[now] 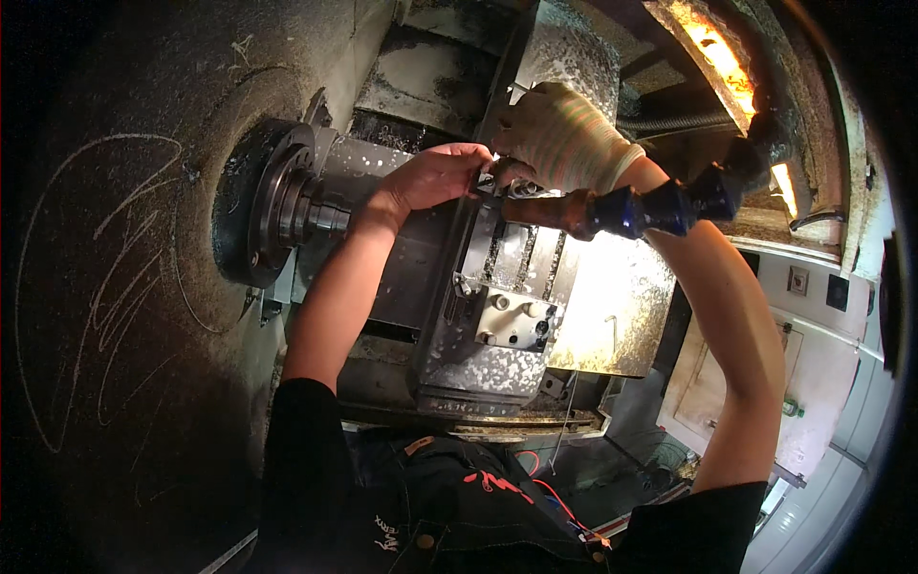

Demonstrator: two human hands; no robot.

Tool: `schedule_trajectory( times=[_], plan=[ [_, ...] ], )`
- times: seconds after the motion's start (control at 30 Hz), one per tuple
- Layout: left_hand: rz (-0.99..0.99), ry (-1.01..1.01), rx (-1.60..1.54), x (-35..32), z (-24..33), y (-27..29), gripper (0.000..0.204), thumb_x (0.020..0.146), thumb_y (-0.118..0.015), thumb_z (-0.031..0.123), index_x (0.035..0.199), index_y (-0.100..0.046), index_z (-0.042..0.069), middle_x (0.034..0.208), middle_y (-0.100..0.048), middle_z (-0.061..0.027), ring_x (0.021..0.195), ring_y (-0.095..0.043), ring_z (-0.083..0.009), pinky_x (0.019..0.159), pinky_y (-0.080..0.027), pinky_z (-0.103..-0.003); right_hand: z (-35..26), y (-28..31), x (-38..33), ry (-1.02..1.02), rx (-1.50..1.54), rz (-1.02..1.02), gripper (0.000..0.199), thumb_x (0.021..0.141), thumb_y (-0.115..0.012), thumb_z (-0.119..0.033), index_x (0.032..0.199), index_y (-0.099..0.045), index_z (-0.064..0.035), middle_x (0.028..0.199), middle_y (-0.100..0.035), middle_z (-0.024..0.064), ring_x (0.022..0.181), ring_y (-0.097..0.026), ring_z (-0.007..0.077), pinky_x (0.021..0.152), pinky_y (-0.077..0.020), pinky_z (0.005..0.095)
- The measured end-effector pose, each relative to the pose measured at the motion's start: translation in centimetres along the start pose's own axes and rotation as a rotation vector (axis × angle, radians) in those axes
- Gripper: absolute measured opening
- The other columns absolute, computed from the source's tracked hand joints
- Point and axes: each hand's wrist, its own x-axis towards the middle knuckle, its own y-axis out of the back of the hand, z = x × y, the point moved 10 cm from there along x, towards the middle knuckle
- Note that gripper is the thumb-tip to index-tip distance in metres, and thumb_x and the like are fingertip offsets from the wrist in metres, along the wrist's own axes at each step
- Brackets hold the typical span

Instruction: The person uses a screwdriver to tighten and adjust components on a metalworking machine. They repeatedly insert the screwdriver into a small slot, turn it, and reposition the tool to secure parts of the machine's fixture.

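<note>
My bare left hand [442, 175] reaches in from the left, fingers closed at a small metal piece [487, 182] beside the slotted slide [492, 368]. Opposite it, close to its fingertips, is my right hand [564, 139] in a striped knit work glove. The gloved fingers are curled over the upper part of the slide, and what they grip is hidden. A blue segmented coolant hose [660, 208] with a brownish nozzle [545, 212] crosses in front of my right wrist, its tip just below my hands. Lower on the slide sits a pale tool block [516, 320] with round bolt heads.
To the left, a round spindle nose [282, 206] juts from the scratched machine wall [105, 287]. A hex key [613, 330] lies on the brightly lit plate [622, 287] at the right. Metal chips cover the slide. A lamp [712, 53] glows at upper right.
</note>
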Motion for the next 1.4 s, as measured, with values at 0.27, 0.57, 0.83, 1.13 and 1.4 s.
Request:
schedule_trajectory(
  times=[0.27,0.57,0.83,1.13,1.4],
  plan=[
    [0.001,-0.107,0.008,0.5,0.7,-0.5,0.016,0.09,-0.054,0.02,0.096,-0.058,0.006,0.091,-0.058,-0.001,0.087,-0.055,-0.0103,0.081,-0.042,-0.027,2.9,-2.3,0.1,0.038,0.407,0.152,0.036,0.075,-0.06,-0.048,0.088,-0.066,-0.0148,0.092,-0.061,-0.0009,0.091,-0.058,0.0204,0.079,-0.0446,0.0347],
    [0.08,-0.068,-0.101,-0.2,0.5,-0.9,0.013,0.088,-0.056,0.017,0.093,-0.059,0.006,0.09,-0.058,-0.0019,0.088,-0.055,-0.0118,0.081,-0.042,-0.027,0.9,-0.1,-0.1,-0.004,0.172,0.041,0.035,0.075,-0.06,-0.046,0.089,-0.064,-0.0144,0.091,-0.06,-0.0006,0.092,-0.058,0.0209,0.079,-0.045,0.0351],
    [0.03,-0.103,-0.048,-0.3,0.6,-0.7,0.012,0.089,-0.054,0.016,0.094,-0.058,0.006,0.093,-0.059,-0.0018,0.09,-0.054,-0.012,0.083,-0.041,-0.029,0.2,-0.3,0.1,-0.01,0.026,-0.043,0.033,0.076,-0.059,-0.044,0.089,-0.064,-0.0134,0.091,-0.06,0.0001,0.091,-0.058,0.0218,0.08,-0.045,0.0353],
    [0.044,-0.114,0.02,-0.8,1.3,-1.7,0.014,0.09,-0.053,0.018,0.097,-0.058,0.007,0.097,-0.059,-0.001,0.094,-0.054,-0.0121,0.085,-0.041,-0.029,0.5,-1.6,0.6,0.031,0.314,-0.035,0.031,0.077,-0.058,-0.041,0.089,-0.064,-0.0135,0.091,-0.06,0.0003,0.091,-0.057,0.0224,0.075,-0.0479,0.0361],
    [-0.009,-0.142,-0.022,-0.5,1.0,-1.2,0.016,0.09,-0.052,0.017,0.101,-0.057,0.007,0.098,-0.059,-0.0006,0.096,-0.054,-0.0121,0.085,-0.041,-0.029,-0.4,0.7,-0.1,-0.012,0.006,-0.094,0.033,0.078,-0.058,-0.044,0.097,-0.062,-0.0163,0.094,-0.059,0.0023,0.093,-0.057,0.023,0.075,-0.0487,0.037]
  ],
)
